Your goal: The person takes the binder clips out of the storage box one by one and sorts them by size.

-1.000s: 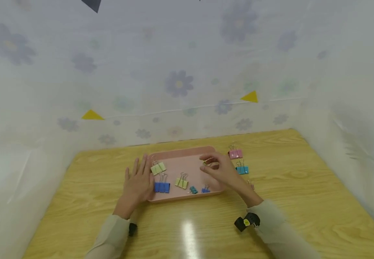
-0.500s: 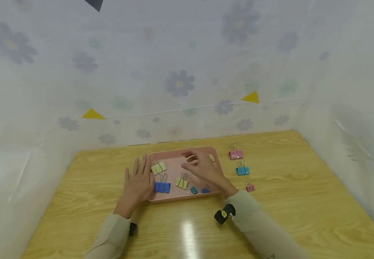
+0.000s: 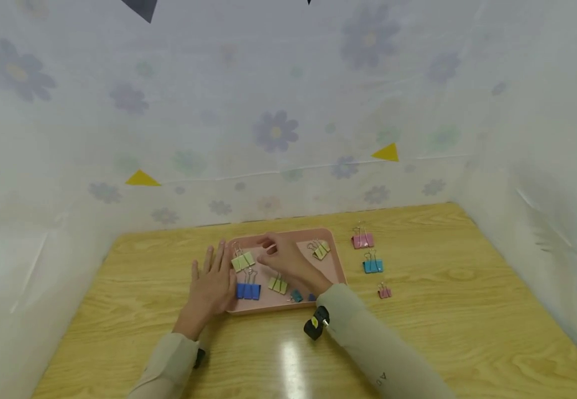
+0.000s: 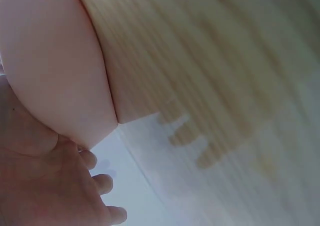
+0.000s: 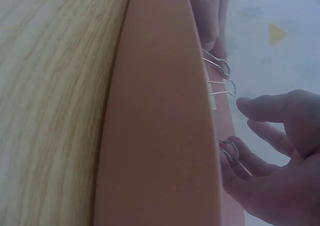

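Head view: my left hand (image 3: pixel 213 285) is resting with straight fingers at the left edge of the tray (image 3: pixel 308 235), holding nothing. The left yellow clip (image 3: pixel 243 261) is lying in the tray, just left of my right hand (image 3: pixel 283 256); both hands are staying close. Its long side is running across, tilting up rightward, loops pointing away from me. The big blue clip (image 3: pixel 248 291) is sitting just nearer me. My right hand is hanging over the tray, thumb and fingers apart, holding nothing. Nothing is showing between it and that clip. The middle yellow clip (image 3: pixel 277 285) and teal clip (image 3: pixel 296 296) are lying nearer me; my right arm (image 3: pixel 313 275) is partly hiding the small blue clip (image 3: pixel 311 297).
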The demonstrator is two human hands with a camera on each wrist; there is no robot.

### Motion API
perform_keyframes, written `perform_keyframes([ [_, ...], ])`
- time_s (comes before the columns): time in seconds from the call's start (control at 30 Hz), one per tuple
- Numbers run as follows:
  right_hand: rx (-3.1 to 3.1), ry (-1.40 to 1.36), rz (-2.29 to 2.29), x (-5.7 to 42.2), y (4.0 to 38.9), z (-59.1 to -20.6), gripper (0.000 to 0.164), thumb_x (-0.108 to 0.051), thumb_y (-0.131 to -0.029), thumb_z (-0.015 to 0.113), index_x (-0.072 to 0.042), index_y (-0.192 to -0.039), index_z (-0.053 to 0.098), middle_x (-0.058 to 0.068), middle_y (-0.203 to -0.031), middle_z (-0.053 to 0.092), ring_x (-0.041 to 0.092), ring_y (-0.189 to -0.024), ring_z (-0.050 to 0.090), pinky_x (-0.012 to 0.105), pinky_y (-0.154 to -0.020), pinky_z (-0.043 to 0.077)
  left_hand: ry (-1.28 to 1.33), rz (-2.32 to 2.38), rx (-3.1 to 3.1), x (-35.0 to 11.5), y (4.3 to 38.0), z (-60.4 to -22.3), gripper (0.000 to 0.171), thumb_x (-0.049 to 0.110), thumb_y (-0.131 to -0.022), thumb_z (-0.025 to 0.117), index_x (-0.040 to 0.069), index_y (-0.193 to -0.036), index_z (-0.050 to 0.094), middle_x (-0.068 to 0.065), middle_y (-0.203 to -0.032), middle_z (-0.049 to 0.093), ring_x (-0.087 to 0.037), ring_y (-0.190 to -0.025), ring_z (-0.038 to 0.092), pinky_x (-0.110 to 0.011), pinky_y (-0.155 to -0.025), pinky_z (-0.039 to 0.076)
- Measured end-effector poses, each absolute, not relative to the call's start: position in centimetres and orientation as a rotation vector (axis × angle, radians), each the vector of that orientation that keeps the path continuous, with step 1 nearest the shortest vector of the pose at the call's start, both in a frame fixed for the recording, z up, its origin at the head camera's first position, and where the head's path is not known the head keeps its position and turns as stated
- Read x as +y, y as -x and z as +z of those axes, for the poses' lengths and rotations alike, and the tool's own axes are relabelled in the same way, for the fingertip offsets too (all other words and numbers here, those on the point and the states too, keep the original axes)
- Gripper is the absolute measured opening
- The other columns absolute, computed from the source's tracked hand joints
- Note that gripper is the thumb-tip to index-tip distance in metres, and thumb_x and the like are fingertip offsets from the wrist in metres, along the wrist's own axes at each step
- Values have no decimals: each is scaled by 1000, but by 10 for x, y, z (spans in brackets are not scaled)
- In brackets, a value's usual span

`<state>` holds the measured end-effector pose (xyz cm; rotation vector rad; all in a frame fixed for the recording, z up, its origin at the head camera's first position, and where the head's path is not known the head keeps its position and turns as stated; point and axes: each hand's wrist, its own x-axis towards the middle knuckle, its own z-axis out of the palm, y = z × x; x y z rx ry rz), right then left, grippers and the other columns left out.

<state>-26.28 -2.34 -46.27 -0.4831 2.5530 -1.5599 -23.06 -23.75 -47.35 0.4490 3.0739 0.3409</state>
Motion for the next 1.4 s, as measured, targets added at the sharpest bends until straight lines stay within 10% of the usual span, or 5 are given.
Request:
perform_keyframes([
  [1.4, 2638, 506, -1312, -43, 280, -485, 6, -9, -91, 76, -7, -96, 73, 2, -92, 67, 17, -84, 59, 35, -76, 52, -408, 322, 3140, -218, 225, -491, 62, 27, -110, 33, 1, -164, 16, -15, -171, 14, -40, -155, 12, -63, -121, 11],
])
